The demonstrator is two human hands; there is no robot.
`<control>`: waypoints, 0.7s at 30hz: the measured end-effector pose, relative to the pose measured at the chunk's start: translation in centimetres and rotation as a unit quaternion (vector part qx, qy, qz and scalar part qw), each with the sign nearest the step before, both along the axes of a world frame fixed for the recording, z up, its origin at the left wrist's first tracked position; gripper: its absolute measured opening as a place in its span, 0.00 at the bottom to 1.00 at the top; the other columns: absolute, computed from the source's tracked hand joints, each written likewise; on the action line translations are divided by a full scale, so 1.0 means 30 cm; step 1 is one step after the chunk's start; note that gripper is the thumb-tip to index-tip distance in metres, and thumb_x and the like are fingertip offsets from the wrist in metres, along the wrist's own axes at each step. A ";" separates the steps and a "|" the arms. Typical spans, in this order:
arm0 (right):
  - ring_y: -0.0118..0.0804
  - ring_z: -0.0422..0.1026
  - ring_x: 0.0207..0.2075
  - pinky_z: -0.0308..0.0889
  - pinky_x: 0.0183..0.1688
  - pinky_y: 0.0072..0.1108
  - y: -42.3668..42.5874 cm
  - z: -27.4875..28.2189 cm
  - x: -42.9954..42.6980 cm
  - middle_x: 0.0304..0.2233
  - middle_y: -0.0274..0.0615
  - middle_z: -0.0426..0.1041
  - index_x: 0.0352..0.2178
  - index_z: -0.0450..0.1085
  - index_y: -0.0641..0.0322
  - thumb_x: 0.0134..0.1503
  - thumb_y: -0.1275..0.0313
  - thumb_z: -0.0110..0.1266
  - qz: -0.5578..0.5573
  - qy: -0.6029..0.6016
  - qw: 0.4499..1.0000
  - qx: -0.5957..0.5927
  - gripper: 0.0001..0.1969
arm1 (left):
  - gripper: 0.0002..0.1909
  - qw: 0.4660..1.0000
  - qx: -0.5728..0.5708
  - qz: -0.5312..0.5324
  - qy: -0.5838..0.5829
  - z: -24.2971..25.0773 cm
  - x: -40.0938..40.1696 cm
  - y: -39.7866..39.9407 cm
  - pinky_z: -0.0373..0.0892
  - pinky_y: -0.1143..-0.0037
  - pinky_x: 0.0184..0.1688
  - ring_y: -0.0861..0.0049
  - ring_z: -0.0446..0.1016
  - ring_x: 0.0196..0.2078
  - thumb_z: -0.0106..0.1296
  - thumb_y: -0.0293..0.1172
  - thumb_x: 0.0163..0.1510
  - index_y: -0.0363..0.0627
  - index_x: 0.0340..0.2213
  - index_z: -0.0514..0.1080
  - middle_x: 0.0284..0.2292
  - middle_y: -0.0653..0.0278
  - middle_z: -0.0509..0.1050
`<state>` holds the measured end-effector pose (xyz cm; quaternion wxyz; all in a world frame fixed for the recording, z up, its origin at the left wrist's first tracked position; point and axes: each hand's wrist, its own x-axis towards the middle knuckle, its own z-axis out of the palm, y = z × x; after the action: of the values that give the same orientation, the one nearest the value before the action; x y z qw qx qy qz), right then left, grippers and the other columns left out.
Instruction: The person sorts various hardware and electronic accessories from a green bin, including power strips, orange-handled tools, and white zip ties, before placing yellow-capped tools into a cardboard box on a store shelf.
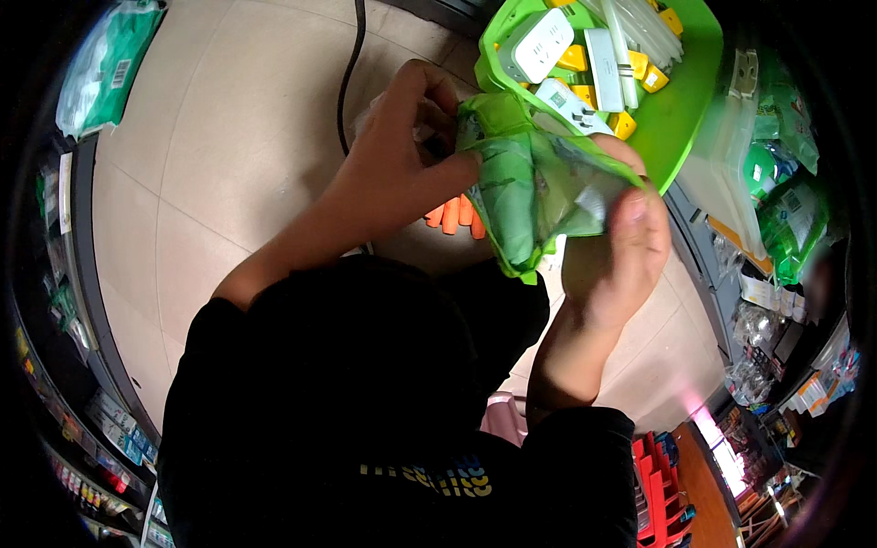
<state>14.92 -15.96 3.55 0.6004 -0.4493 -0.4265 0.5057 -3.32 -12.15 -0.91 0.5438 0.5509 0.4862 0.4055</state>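
A green plastic bag [574, 179] with clear panels is held up in front of me, its mouth spread wide. Inside lies a green roll [510, 198]. My left hand [404, 147] pinches the bag's left side, thumb on the near face; some of its fingers are hidden behind. On the right edge, my right hand [634, 233] grips with the thumb in front. Below the bag and partly covered by it, several orange cylindrical pieces [451, 215] show. A bright green plastic basin [692, 130] stands just beyond my right hand.
The basin holds white power sockets [538, 46], yellow pieces [655, 79] and translucent sticks [640, 34]. A black cable [349, 75] crosses the tiled floor [226, 123]. Stocked shelves [103, 274] run along the left; packaged goods [788, 219] hang at right. Red crates [658, 486] stand lower right.
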 end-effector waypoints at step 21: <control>0.44 0.66 0.48 0.62 0.49 0.35 0.016 -0.067 0.057 0.47 0.48 0.65 0.48 0.59 0.66 0.60 0.65 0.37 -0.009 0.440 0.884 -0.157 0.19 | 0.34 0.926 -0.241 -0.018 -0.289 -0.146 0.017 -0.036 0.66 0.74 0.44 0.74 0.69 0.40 0.59 0.43 0.45 0.35 0.46 0.56 0.36 0.59 0.68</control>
<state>16.64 -15.47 1.54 0.6529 -0.2727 -0.0290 0.7061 -2.80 -13.23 -5.30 0.7841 0.2708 0.3816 0.4076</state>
